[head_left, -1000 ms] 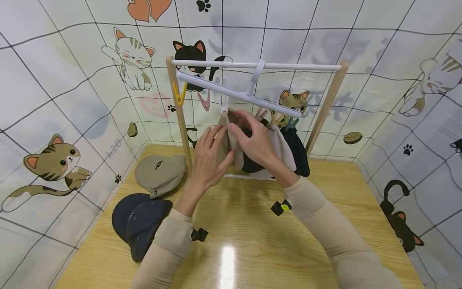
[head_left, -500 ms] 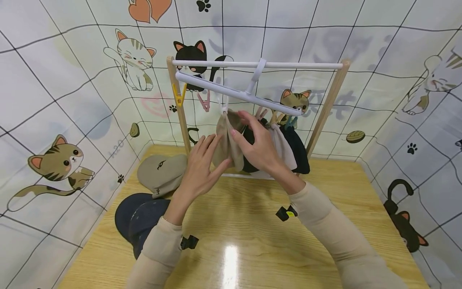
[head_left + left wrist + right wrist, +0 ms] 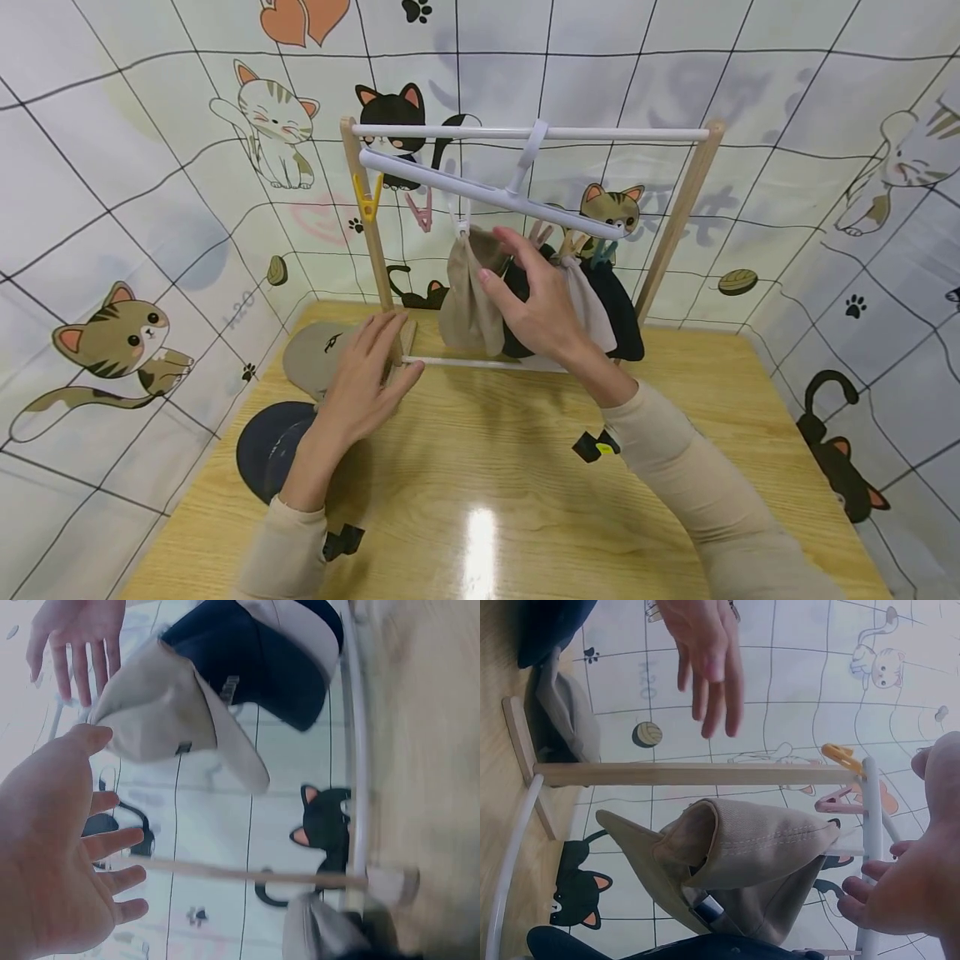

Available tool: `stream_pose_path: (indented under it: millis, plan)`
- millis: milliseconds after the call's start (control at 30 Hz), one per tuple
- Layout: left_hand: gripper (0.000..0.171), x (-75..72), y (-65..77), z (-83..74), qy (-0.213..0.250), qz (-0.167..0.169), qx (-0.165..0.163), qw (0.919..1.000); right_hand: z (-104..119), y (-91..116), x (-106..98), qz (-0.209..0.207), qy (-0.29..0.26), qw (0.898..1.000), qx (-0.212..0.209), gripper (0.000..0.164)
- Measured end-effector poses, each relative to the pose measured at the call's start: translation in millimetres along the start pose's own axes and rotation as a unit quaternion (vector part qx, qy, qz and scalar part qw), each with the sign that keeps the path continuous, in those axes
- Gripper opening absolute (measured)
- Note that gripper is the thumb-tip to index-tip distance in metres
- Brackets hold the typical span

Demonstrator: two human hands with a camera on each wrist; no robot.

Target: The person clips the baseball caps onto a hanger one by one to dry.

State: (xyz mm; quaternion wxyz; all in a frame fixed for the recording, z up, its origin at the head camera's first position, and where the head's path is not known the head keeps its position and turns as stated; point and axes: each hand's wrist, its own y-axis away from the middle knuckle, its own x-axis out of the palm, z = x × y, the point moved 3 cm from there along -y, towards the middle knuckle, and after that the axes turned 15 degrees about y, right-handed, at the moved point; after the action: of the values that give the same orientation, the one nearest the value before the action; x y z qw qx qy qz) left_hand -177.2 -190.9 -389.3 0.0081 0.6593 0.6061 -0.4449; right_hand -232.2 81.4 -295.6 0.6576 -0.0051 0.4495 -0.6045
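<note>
A beige cap [image 3: 467, 304] hangs by a white clip [image 3: 463, 227] from the left part of a white hanger [image 3: 442, 177]. My right hand [image 3: 546, 312] is beside this cap on its right, fingers loosely bent and holding nothing. My left hand [image 3: 362, 379] is away from the cap, fingers straight, over the front of a khaki cap [image 3: 311, 354] lying on the table. In the left wrist view, the left palm faces the hanging cap [image 3: 154, 705]. Nearer me, a navy cap [image 3: 270, 446] lies partly hidden behind the left forearm.
The hanger hooks over the white bar [image 3: 637, 135] of a wooden-legged rack [image 3: 678, 221]. More caps, dark [image 3: 618, 317] and pale [image 3: 588, 304], hang from clips at its right. A yellow clip [image 3: 367, 200] and a pink clip [image 3: 422, 212] hang at its left end.
My left hand has left the hanging beige cap and moved left and toward me, over the khaki cap. My right hand has shifted slightly and stays beside the hanging cap, which now shows more fully.
</note>
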Motion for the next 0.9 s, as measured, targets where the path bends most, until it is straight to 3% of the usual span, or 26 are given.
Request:
stream_pose_path:
  millis: [233, 467, 667, 900]
  plan:
    - [0.074, -29.5, 39.8, 16.8, -0.037, -0.010, -0.024, 0.9990, 4.1, -0.3, 1.1, 0.003, 0.002, 1.000, 0.002, 0.067]
    - [0.072, -52.3, 74.2, 21.2, -0.063, -0.025, -0.018, 0.9975, 7.3, -1.7, 1.9, 0.007, 0.008, 1.000, 0.000, 0.068]
    - [0.071, -60.7, 97.3, 20.0, -0.072, -0.024, -0.047, 0.9960, 11.0, -3.1, 4.6, 0.010, -0.006, 1.000, -0.016, 0.067]
    - [0.071, -60.2, 121.6, 23.0, -0.081, -0.014, -0.074, 0.9939, 15.4, -4.9, 9.0, 0.004, -0.018, 1.000, -0.025, 0.068]
